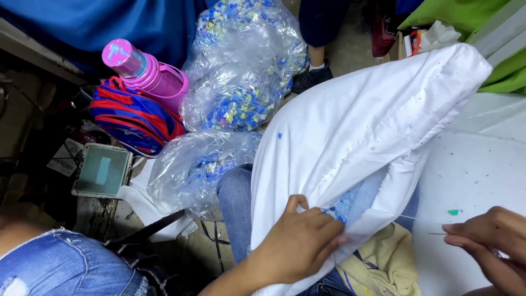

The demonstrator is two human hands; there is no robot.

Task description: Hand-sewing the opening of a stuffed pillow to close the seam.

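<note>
1. Large clear plastic bag [244, 66], top centre, crumpled and glossy, filled with small blue, yellow and white bits; touching the pink bottle on its left side.
2. Second clear plastic bag [200, 167], just below the first, lying on its side, mostly slack; a few blue and white bits visible inside.
3. Flat rectangular panel [102, 170], left of centre, grey frame, dull green face with a paler strip down the middle; whether a screen, cannot tell.
4. Small carton [415, 41], upper right, partly hidden behind white cloth; red, white and orange faces, shape mostly covered.
</note>
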